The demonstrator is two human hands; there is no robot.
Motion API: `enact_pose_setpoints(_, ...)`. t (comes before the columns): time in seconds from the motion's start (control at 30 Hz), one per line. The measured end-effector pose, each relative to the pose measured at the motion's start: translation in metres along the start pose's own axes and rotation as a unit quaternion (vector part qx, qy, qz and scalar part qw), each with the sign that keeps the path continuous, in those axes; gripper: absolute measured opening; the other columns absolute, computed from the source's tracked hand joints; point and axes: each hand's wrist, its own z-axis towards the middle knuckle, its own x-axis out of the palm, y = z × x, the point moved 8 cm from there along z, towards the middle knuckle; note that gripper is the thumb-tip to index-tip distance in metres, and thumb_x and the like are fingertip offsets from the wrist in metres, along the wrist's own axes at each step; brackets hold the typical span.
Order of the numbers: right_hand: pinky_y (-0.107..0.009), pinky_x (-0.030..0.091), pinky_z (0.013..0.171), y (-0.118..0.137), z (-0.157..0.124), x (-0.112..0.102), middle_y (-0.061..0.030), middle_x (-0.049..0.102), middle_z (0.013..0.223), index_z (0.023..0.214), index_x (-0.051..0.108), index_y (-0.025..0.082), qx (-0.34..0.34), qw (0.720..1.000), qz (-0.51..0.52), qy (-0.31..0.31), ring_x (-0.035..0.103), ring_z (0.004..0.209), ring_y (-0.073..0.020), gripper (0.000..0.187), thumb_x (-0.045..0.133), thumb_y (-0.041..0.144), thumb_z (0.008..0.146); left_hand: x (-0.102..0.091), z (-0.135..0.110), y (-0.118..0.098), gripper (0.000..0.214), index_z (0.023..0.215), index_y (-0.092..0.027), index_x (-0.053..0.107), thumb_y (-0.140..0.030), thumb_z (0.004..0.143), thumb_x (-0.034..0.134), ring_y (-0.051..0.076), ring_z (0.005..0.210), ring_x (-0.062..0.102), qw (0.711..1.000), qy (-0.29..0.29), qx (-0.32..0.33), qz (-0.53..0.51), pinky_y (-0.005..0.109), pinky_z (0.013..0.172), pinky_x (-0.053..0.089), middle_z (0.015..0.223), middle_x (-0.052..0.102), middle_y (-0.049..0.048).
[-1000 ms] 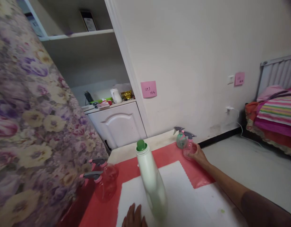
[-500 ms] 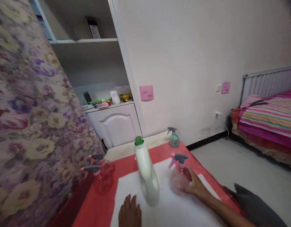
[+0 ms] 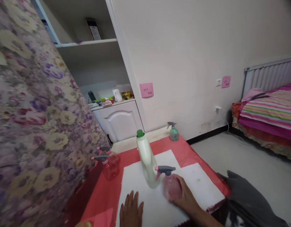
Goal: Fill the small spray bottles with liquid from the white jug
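My right hand [image 3: 179,194] is wrapped round the body of a pink spray bottle [image 3: 170,187] with a grey and pink trigger head. Left of it, close by, stands a tall pale green jug-like bottle [image 3: 146,159] with a green spout and no cap on. My left hand [image 3: 131,209] lies flat with fingers spread on the white sheet [image 3: 132,176], in front of the tall bottle. Two more pink spray bottles [image 3: 111,167] stand together on the red cloth at the left, the front one partly covering the other.
A green spray bottle [image 3: 174,134] stands at the far edge of the table's red cloth [image 3: 183,151]. A floral curtain [image 3: 41,119] hangs at the left. Behind are a cabinet [image 3: 123,121] and wall, with a bed [image 3: 270,110] at the right. Dark fabric [image 3: 249,195] is beside the table.
My right hand has brought the pink spray bottle left and nearer to me, close to the tall bottle. More white sheet shows at the right. The left hand stays flat, and the view has shifted slightly.
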Motion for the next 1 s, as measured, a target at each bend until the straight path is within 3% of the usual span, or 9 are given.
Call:
enact_pose_setpoints(0.17,-0.054,0.037,0.112,-0.002,0.0,-0.001,-0.013,0.051,0.143,0.139,0.039,0.025,0.014,0.999,0.027,0.023,0.047,0.134,-0.0352,0.091,0.076,0.022,0.056,-0.031,-0.004,-0.016,0.041,0.126,-0.018,0.063,-0.031,0.093,0.042,0.03,0.129,0.053,0.998,-0.057,0.012,-0.003,0.052,0.106,0.04,0.136,0.061,0.0132)
enact_pose_setpoints(0.33,-0.054,0.034,0.114,0.002,-0.001,-0.003,-0.0141,0.051,0.142,0.138,0.04,0.022,0.002,0.999,0.031,0.038,0.046,0.135,-0.035,0.088,0.077,0.026,0.059,-0.043,-0.008,-0.02,0.034,0.114,-0.014,0.067,-0.03,0.091,0.048,0.031,0.118,0.061,0.99,-0.127,0.048,-0.042,0.051,0.101,0.046,0.123,0.068,0.0168)
enact_pose_setpoints(1.0,-0.053,0.039,0.111,-0.006,-0.005,-0.004,-0.0158,0.05,0.142,0.138,0.038,0.021,0.01,0.999,-0.001,0.048,0.049,0.132,-0.0355,0.086,0.074,0.036,0.061,-0.05,-0.013,-0.022,0.027,0.104,-0.018,0.067,-0.019,0.085,0.049,0.026,0.107,0.065,0.989,-0.133,0.031,-0.059,0.047,0.097,0.051,0.111,0.072,0.0113)
